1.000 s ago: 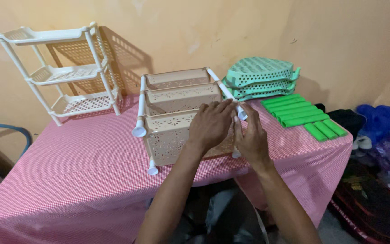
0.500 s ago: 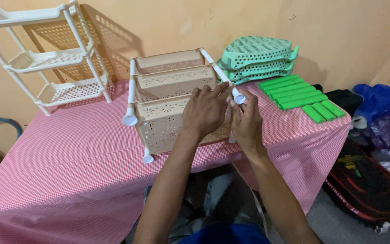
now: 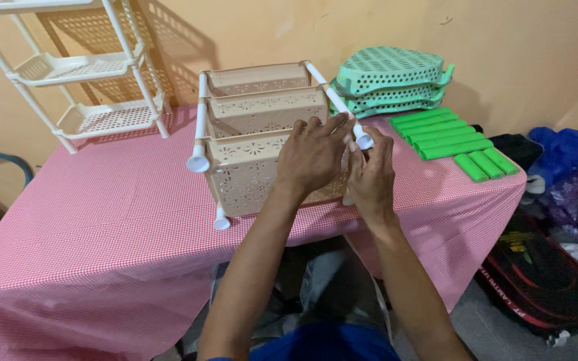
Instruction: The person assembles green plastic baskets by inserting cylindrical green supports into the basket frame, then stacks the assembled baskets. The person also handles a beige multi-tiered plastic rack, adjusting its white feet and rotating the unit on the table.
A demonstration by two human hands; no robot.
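Hands on a beige rack

Rack (image 3: pixel 255 144) of 3 beige tiers lies tipped on its side on the table (image 3: pixel 102 227), which wears a pink checked cloth, its feet pointing toward the person. 4 white posts run through the tiers; the near right one ends in a flared white foot (image 3: pixel 364 141).

The left hand (image 3: pixel 312 157) rests flat over the front tier's right end, fingers spread and curved, fingertips up at the post just behind the foot. Whether it grips the post or only presses on it cannot be told. The right hand (image 3: pixel 371 177) stands just beside it, palm toward the rack, thumb and fingers half closed round the post's end right under the foot, touching it.

Behind the rack on the left stands a white rack (image 3: pixel 81 73) with 3 shelves, upright near the wall. On the right lies a stack of green trays (image 3: pixel 389 83), and near it, toward the table's right edge, a row of green tubes (image 3: pixel 446 142), long ones and 3 short ones. Bags (image 3: pixel 556 220) sit on the floor to the right of the table.
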